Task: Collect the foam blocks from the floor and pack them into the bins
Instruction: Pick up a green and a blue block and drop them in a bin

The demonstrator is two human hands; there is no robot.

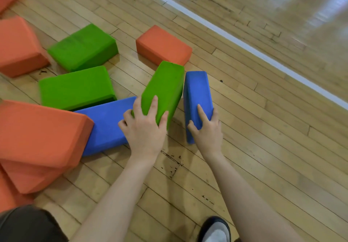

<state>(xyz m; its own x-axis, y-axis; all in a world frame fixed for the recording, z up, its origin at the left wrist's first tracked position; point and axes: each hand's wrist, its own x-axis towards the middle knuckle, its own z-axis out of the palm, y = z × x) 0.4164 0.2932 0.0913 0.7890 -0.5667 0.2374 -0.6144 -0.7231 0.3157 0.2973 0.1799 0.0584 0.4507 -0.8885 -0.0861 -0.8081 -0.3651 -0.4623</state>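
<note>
Foam blocks lie scattered across a pale wooden plank floor (254,128). The left hand (145,130) has its fingers curled over a tilted green rectangular foam block (163,89), while the right hand (209,130) grips an upright blue rectangular foam block (195,93) just beside it.

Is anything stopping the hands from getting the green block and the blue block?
No. The left hand already grips the tilted green block, and the right hand grips the upright blue block. No bin shows in the picture, so the way there cannot be judged.
</note>
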